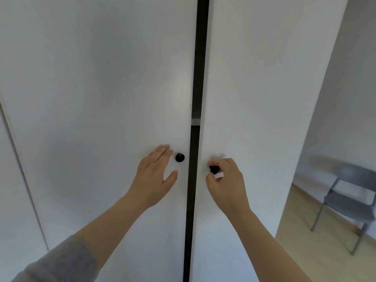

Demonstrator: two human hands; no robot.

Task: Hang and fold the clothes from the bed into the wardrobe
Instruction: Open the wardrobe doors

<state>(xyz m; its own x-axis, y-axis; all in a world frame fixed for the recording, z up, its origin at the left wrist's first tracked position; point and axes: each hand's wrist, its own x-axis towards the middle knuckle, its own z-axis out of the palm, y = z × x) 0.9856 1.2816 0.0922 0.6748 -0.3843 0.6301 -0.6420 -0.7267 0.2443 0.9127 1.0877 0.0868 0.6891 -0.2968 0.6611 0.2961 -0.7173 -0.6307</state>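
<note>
A white wardrobe fills the view, with a left door (97,98) and a right door (260,88). A narrow dark gap (199,68) runs between them, and a pale shelf edge shows inside it. Each door carries a round black knob. My left hand (154,176) is spread open just left of the left knob (179,157), with thumb and fingers apart and not touching it. My right hand (225,180) pinches the right knob (214,169) between thumb and fingers. No clothes or bed are in view.
A grey folding chair (352,202) stands on the light wooden floor (317,257) at the right, past the wardrobe's side. A white wall rises behind it. Another white panel (12,190) sits at the far left.
</note>
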